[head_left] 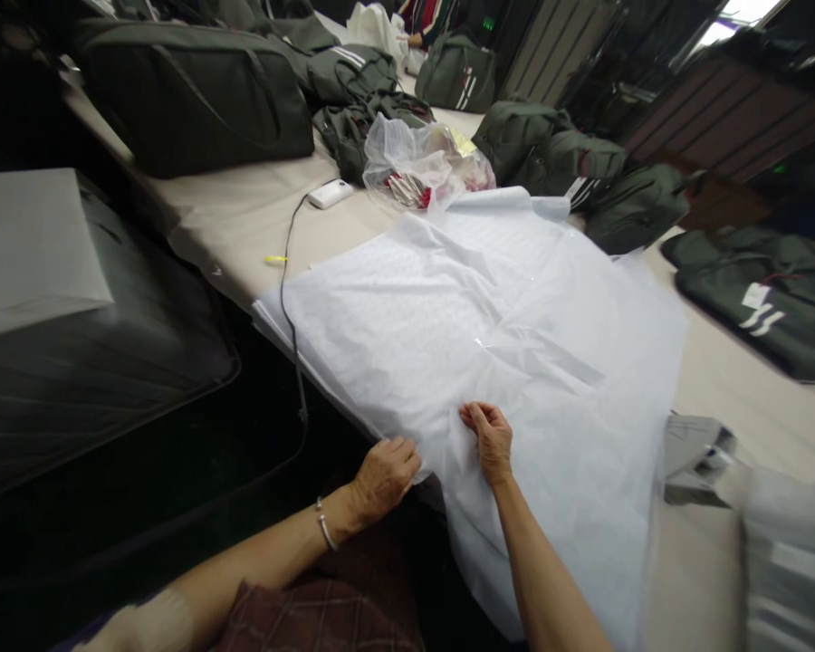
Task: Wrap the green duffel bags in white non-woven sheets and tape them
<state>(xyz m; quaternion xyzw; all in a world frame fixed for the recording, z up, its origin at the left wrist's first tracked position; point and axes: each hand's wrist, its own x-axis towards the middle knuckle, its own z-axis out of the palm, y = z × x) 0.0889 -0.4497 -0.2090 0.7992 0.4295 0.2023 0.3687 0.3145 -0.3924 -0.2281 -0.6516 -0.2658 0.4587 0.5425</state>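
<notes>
**Both hands grip the white sheet**

The left hand (384,475) curls around the near edge of the white sheet (394,349); the right hand (493,439) pinches it just beside. The sheet covers the table (353,222), its long axis seemingly near to far (creased midway), drooping at the near end. To the right, a dark green bag (805,312) bears white stripes (767,321) and a tag (755,294) (writing too small to read).

We see a white sheet (394,308) on a cream desk (227,217). The bags (177,131) are dark grey-green, several with paired white stripes (769,323). We make out a dark cord (296,353), a white device (330,193), a yellow strip (275,260), a silvery bracelet (323,522) and maroon cloth (319,625) with paler checked lines.
</notes>
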